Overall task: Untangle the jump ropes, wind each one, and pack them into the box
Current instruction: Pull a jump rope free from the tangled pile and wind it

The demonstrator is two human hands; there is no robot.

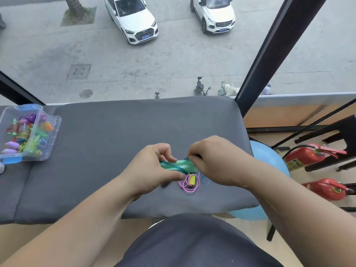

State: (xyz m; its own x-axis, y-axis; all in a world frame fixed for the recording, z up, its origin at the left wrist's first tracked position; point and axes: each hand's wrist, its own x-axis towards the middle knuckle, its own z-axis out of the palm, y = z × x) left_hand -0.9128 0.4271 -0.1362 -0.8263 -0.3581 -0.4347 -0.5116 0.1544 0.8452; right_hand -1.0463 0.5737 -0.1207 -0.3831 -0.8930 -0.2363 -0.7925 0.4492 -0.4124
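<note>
Dark shirt front [192, 245] at 6 o'clock, nearest the lens; both my forearms run up from it to mid-mat.

Left hand [154, 166]: thumb and curled fingers clamp the left end of the green handles [183, 164], a pair held side by side just above the grey padded mat [115, 135].

Right hand [213, 162]: fingertips pinch the right end of the same pair. Cannot tell whether they bear on plastic or on the teal cord [173, 168] there. Cord crosses the handles in a diagonal wrap. Judgement: winding step, this rope.

Handling: handles look light, rigid, smooth, probably slippery. Grip across both so they do not scissor apart. Cord is thin and likely springy, apt to uncoil if tension drops; keep a thumb on the last turn.

Pink braided rope [187, 187] with yellow handle [192, 180] lies in a loose heap on the mat at 6 o'clock from the green pair, just beside it, not yet wound. Soft, limp; take it by the handle.

Clear plastic box [50, 143] at 9 o'clock, well apart, holds several wound ropes.
</note>
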